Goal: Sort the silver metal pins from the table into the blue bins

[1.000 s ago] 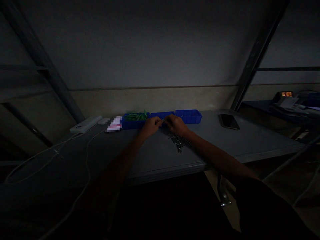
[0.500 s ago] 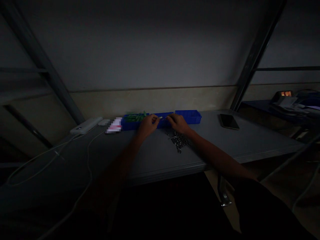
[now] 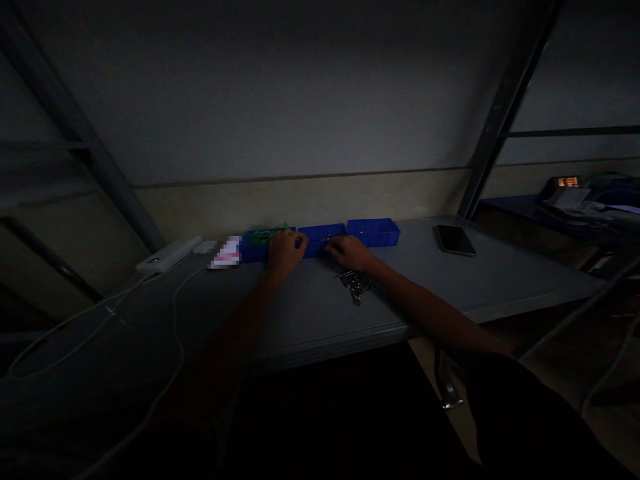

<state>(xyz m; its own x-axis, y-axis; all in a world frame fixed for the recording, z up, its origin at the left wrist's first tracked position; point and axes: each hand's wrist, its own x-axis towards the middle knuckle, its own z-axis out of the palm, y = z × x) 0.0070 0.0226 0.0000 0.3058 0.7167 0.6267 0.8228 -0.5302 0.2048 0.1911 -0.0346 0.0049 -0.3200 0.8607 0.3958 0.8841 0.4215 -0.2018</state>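
Note:
My left hand [image 3: 287, 252] is closed in a pinch at the front of the left blue bin [image 3: 256, 253], which holds green leafy-looking pieces [image 3: 263, 235]. Something tiny may be between its fingertips, too dark to name. My right hand [image 3: 349, 251] is bent over the front edge of the middle blue bin [image 3: 315, 248], fingertips pressed together. What they hold, if anything, is hidden. Small shiny bits [image 3: 326, 238] show in that middle bin, just beyond the fingers. Below my right wrist lies a loose pile of small metal parts [image 3: 357, 287] on the grey table.
A third blue bin [image 3: 375, 233] stands to the right, with a small bright piece inside. Farther right lies a dark phone [image 3: 455, 240]. On the left are a white box-shaped device [image 3: 167, 256], its cables and a blurred pink-white item [image 3: 227, 255]. A wall [image 3: 300, 203] rises behind.
My hands have moved apart: the left drew back toward the green pieces, the right lowered slightly at the middle bin. The small pale piece between them no longer shows there.

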